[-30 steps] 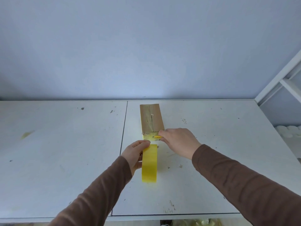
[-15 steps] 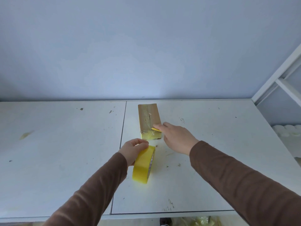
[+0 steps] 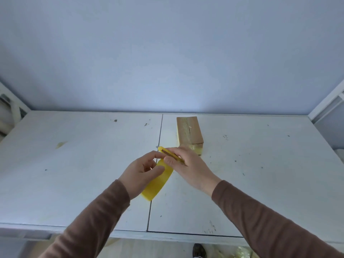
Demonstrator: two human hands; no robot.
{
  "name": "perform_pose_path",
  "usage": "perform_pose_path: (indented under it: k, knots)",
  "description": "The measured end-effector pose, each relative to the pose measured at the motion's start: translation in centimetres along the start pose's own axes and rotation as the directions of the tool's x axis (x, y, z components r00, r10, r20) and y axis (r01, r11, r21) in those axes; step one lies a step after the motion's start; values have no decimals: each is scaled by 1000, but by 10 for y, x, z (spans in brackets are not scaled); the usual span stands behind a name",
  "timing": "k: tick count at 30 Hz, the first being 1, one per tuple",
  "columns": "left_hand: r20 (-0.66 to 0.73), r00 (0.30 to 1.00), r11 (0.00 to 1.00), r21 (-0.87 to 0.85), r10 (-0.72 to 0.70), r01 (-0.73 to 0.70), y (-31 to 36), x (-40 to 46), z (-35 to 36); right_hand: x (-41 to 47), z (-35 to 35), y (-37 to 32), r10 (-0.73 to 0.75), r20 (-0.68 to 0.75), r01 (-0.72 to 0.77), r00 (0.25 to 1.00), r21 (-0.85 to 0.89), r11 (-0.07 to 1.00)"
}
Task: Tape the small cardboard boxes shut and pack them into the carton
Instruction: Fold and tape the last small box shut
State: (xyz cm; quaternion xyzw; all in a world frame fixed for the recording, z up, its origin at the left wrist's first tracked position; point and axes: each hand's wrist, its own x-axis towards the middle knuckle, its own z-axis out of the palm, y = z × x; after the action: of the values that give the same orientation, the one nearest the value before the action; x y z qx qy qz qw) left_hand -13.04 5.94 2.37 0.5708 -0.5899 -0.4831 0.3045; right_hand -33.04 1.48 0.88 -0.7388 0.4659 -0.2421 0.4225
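Observation:
A small brown cardboard box (image 3: 189,132) lies on the white table (image 3: 74,164) near the far edge, with yellow tape across its near end. My left hand (image 3: 141,173) grips a roll of yellow tape (image 3: 158,181) above the table's middle seam. My right hand (image 3: 188,164) holds a yellow utility knife (image 3: 170,155), its tip pointing left over the roll. Both hands meet just in front of the box, apart from it. No carton is in view.
The table is scuffed, with a yellowish scrap (image 3: 60,145) at the left. A white frame (image 3: 325,103) rises at the right edge and another (image 3: 13,108) at the left. Yellowish clutter (image 3: 240,254) lies on the floor below the front edge.
My right hand left the box's near end and came back toward the roll with the knife. My left hand lifted and tilted the roll. The view has shifted, so the box now appears further right.

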Motion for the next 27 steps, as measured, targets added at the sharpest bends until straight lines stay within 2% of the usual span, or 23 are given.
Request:
perform_pose_path:
  k: [2, 4, 5, 7, 9, 11, 13, 14, 15, 17, 19, 21, 22, 24, 25, 27]
  knots:
    - [-38, 999, 1000, 18, 1, 0, -4, -6, -3, 7, 13, -4, -37, -31, 35, 999, -45, 998]
    - [-84, 996, 1000, 15, -1, 2, -12, -11, -5, 12, 24, -7, -46, -45, 46, 998, -7, 999]
    - [-111, 994, 1000, 18, 9, -7, -17, -13, -6, 14, 29, -9, -14, -49, 17, 999, 59, 998]
    - [-162, 986, 998, 48, 46, -39, -29, -16, -10, 18, 38, -14, 137, -25, -123, 990, 317, 941]
    - [-200, 977, 990, 132, 78, -52, -38, -17, -17, 21, 47, -20, 313, 69, -295, 947, 568, 768]
    - [-228, 968, 959, 279, 109, -42, -46, -17, -24, 27, 58, -22, 447, 193, -440, 873, 705, 556]
    - [-239, 962, 903, 430, 135, -20, -52, -16, -29, 34, 71, -23, 509, 352, -538, 785, 794, 282]
    - [-243, 960, 870, 493, 141, -2, -56, -15, -31, 37, 78, -22, 514, 417, -569, 750, 803, 178]
    - [-253, 957, 838, 545, 141, 20, -61, -14, -34, 40, 86, -22, 515, 455, -591, 726, 796, 129]
    - [-271, 953, 784, 617, 135, 64, -71, -13, -40, 46, 101, -20, 532, 464, -627, 709, 760, 173]
    - [-281, 952, 741, 664, 120, 103, -78, -15, -48, 52, 115, -19, 568, 422, -647, 707, 711, 277]
    - [-289, 952, 697, 703, 97, 142, -85, -14, -53, 60, 124, -19, 601, 309, -631, 737, 632, 449]
    - [-285, 955, 673, 723, 83, 157, -88, -12, -54, 63, 127, -19, 599, 212, -599, 772, 559, 574]
    - [-263, 963, 649, 742, 51, 168, -95, -7, -48, 69, 126, -14, 509, -17, -493, 861, 219, 842]
    - [-250, 968, 657, 734, 23, 174, -99, -5, -44, 68, 123, -11, 426, -93, -425, 900, 30, 905]
    - [-248, 969, 697, 692, -11, 186, -103, 1, -34, 59, 110, -3, 219, -165, -245, 962, -163, 956]
